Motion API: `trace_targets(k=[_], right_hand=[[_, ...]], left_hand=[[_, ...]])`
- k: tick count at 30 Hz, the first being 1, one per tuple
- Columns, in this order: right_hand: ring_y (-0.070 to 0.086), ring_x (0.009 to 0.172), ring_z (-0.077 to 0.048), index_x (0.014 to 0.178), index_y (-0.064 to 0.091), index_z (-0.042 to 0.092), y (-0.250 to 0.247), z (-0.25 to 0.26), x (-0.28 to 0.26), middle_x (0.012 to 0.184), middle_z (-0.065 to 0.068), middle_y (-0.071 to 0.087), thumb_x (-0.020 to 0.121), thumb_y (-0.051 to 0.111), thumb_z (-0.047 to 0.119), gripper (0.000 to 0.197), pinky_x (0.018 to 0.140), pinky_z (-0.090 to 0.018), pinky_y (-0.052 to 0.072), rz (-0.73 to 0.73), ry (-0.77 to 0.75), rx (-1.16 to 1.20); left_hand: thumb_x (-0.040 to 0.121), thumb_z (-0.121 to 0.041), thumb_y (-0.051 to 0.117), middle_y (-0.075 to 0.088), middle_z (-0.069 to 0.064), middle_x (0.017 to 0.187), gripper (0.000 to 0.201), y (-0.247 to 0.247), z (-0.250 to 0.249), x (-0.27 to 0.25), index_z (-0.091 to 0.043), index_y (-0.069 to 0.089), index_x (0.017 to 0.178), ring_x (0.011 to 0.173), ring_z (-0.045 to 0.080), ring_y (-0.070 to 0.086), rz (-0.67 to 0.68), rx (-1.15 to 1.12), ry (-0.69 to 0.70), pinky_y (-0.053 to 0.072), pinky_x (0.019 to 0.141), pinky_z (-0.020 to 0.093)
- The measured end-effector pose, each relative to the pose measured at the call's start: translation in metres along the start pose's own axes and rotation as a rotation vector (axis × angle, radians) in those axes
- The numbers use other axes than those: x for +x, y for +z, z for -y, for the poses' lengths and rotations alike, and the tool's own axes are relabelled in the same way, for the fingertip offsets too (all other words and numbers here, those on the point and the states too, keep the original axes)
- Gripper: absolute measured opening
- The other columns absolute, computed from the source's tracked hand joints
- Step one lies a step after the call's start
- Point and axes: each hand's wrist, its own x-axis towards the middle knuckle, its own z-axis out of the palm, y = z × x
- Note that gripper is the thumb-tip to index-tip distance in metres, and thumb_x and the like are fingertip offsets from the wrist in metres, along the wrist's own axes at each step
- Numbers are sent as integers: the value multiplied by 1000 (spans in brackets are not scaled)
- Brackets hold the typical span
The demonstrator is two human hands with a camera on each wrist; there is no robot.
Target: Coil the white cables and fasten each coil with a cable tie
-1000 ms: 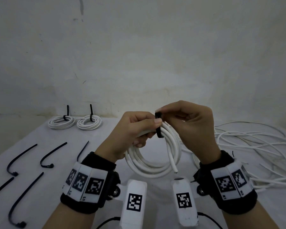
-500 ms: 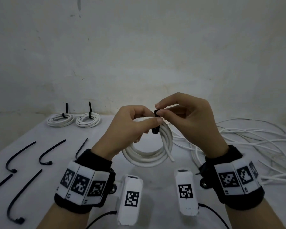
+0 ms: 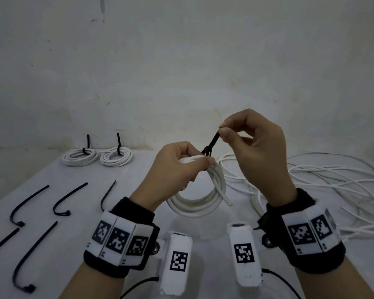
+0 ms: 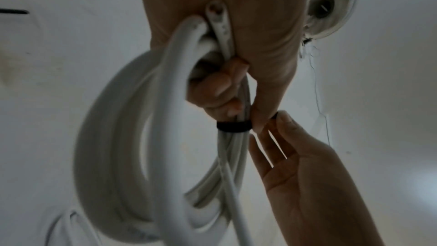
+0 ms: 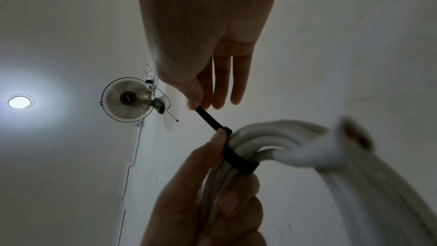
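The tail of the black cable tie is pinched by the right hand, while the white coil, held above the tabletop, is gripped beside the band by the left hand. The cable is judged light and springy, best gripped at the band, the tie thin and slick. The tie's head is half hidden behind the fingers, so how snugly the band sits cannot be told.

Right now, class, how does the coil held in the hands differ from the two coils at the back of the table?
The held coil hangs upright in the air, gripped by the left hand; the two finished coils lie flat on the table.
The held coil's tie is pinched by the right hand; no hand touches the finished coils' ties.
All are white cable wrapped by black ties.
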Motion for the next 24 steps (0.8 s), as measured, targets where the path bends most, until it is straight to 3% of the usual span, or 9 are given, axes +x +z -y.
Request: trace_targets(k=[3,6,9,12,16,18,20,22,24], right_hand=[[63,69,-6,80,60,20,3,4,0,71,12,63,84,66,9,13,62,-20,51,51,16,27],[64,65,-7,80,60,19,6,6,-1,71,10,63,85,66,6,15,62,-21,51,59,23,61],[62,62,-6,80,60,16,7,6,-2,71,11,63,85,66,4,14,61,-16,47,23,13,56],[60,60,-4,79,60,14,6,7,-2,70,12,62,84,66,4,13,60,-15,46,-27,3,42],[60,60,-4,78,60,14,8,10,-2,70,12,61,84,66,3,14,60,-16,48,-70,0,41],[60,61,-5,78,59,18,9,13,-2,71,12,61,84,65,4,17,60,-21,51,-89,13,75],[62,62,-8,78,58,22,8,17,-1,71,12,61,85,64,6,19,60,-27,54,-89,23,104],[63,66,-13,80,57,22,5,19,1,73,9,61,87,61,7,17,58,-27,54,-59,34,139],[63,72,-17,82,57,20,4,20,2,76,5,61,89,59,7,15,58,-25,54,1,58,186]], left_hand=[[78,-22,73,56,4,52,36,-7,-5,0,-17,40,91,41,13,39,-18,0,-21,30,37,22],[84,-18,67,53,-1,49,28,-11,-11,-5,-17,47,103,39,11,36,93,64,31,29,37,19],[87,-13,62,53,0,52,12,-7,-12,-6,-6,53,90,41,12,32,157,33,31,26,38,18],[88,-12,61,52,0,53,16,-4,-9,-5,-9,48,79,45,15,27,154,-17,-10,22,39,17],[89,-11,59,49,15,71,20,-8,-6,-5,-13,45,76,45,14,26,203,-49,-56,19,39,18],[90,-12,58,45,12,63,19,-8,-6,-5,-12,44,76,42,12,25,221,-63,-69,17,39,18],[91,-13,56,39,1,50,16,-6,-7,-6,-9,45,79,39,10,24,249,-78,-78,17,38,18],[92,-13,54,38,-5,45,10,-4,-9,-5,-5,48,92,36,9,24,268,-97,-60,17,39,17],[93,-11,52,41,-8,43,15,-4,-10,-6,-4,46,106,36,8,25,258,-107,-32,17,40,20]])
